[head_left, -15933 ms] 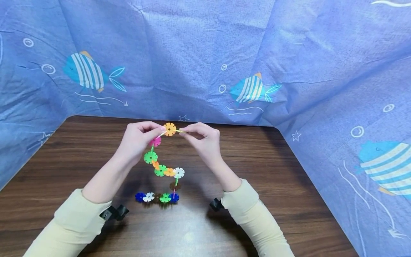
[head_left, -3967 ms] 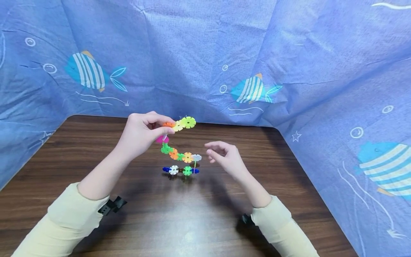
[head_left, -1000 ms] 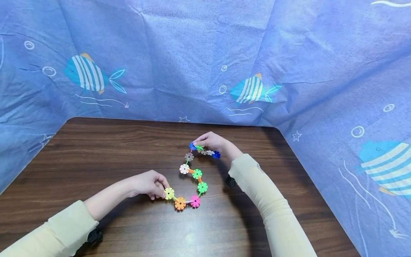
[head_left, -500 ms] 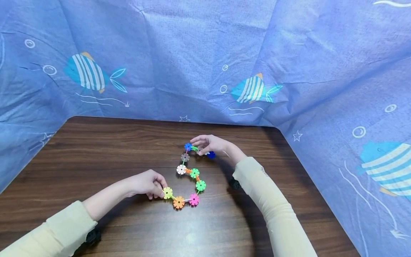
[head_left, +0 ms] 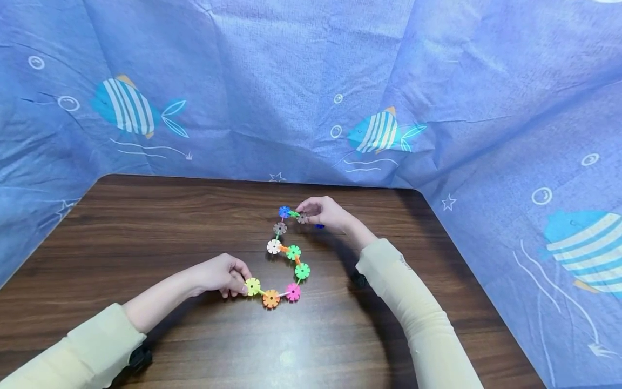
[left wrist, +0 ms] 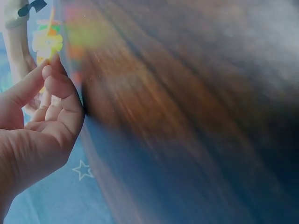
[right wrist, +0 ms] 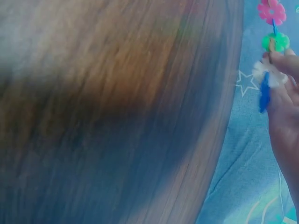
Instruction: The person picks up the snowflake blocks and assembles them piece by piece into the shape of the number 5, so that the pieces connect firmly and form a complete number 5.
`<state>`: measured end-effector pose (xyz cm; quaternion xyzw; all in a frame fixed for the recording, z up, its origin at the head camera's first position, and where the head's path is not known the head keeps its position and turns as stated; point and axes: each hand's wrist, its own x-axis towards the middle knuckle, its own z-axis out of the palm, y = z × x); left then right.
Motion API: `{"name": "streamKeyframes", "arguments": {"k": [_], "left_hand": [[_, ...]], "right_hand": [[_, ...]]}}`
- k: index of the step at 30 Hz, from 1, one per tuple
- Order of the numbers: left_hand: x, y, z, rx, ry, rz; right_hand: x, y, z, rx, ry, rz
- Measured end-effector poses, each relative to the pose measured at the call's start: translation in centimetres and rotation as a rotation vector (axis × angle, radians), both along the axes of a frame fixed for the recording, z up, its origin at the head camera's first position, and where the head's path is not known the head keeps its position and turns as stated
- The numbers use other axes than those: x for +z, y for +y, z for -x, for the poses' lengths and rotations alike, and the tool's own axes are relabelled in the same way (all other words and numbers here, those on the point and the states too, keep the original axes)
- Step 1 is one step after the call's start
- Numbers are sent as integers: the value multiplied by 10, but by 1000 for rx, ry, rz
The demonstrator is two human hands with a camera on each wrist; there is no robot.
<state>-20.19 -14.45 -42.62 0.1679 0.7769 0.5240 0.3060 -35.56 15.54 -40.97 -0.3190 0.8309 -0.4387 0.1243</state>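
A chain of coloured snowflake discs (head_left: 285, 254) lies in a curve on the brown wooden table (head_left: 146, 227). My left hand (head_left: 227, 276) pinches its near end at the yellow disc (head_left: 252, 286), which also shows blurred as the yellow disc (left wrist: 46, 43) in the left wrist view. My right hand (head_left: 320, 212) grips the far end, by the brown disc (head_left: 302, 218) and the blue disc (head_left: 284, 212). In the right wrist view my fingers (right wrist: 285, 93) hold a white disc (right wrist: 267, 74) and a blue disc (right wrist: 264, 97). Between the ends run orange (head_left: 270, 298), pink (head_left: 292, 292) and green (head_left: 302, 270) discs.
A blue cloth printed with striped fish (head_left: 127, 108) walls the table at the back and on both sides. Both forearms wear cream sleeves (head_left: 413, 308). Both wrist views are strongly blurred.
Over the last second my right hand has shifted the far end of the chain a little back and closed more round it. The left hand stays at the yellow disc.
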Motion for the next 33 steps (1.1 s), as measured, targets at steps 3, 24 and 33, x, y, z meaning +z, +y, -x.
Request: {"name": "streamKeyframes", "arguments": {"k": [3, 24, 33], "left_hand": [[-1, 2, 3, 22, -6, -3], [-9, 20, 7, 49, 67, 67], [-8, 12, 10, 20, 140, 88]], "right_hand": [[-2, -3, 5, -26, 128, -29], [-32, -14, 30, -86, 184, -53], [-28, -1, 27, -167, 169, -76]]}}
